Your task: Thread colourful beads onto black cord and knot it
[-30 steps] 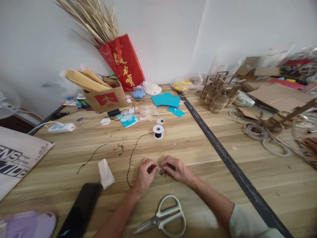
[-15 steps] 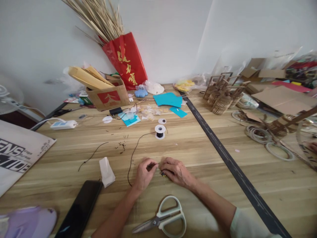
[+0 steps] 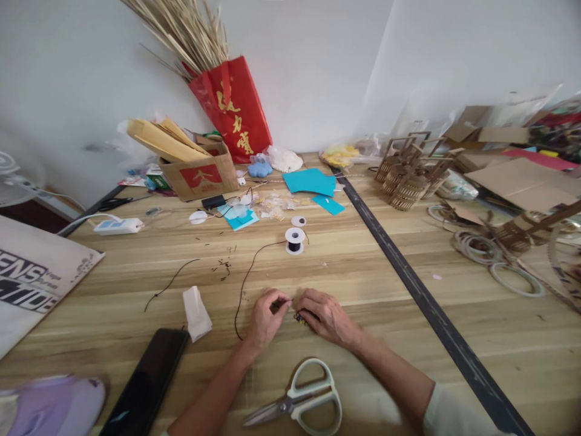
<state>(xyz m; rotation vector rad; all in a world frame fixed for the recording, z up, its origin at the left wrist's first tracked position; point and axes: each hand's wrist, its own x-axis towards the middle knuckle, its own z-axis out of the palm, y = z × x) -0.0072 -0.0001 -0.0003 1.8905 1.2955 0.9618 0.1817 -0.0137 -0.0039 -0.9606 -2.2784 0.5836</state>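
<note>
My left hand [image 3: 267, 316] rests on the wooden table [image 3: 363, 266] with thumb and forefinger pinched on the end of a thin black cord [image 3: 247, 280]. That cord runs up to a small white spool [image 3: 295, 240]. My right hand [image 3: 325, 315] lies fingers-down beside it, touching a small cluster of coloured beads [image 3: 299, 317] between the two hands. Whether the right fingers grip the beads or the cord is hidden.
Grey-handled scissors [image 3: 303, 401] lie near the front edge. A black phone [image 3: 147, 383] and a folded white paper [image 3: 196, 312] are at the left. A cardboard box [image 3: 200, 175], red bag [image 3: 233, 109], teal paper [image 3: 311, 181] and wooden baskets [image 3: 403, 175] stand farther back. A dark strip [image 3: 422, 297] crosses the table.
Both hands have stayed together on the beads, the right fingers closing lower over them. The view has shifted slightly; a person's hand at the far right edge is out of sight.
</note>
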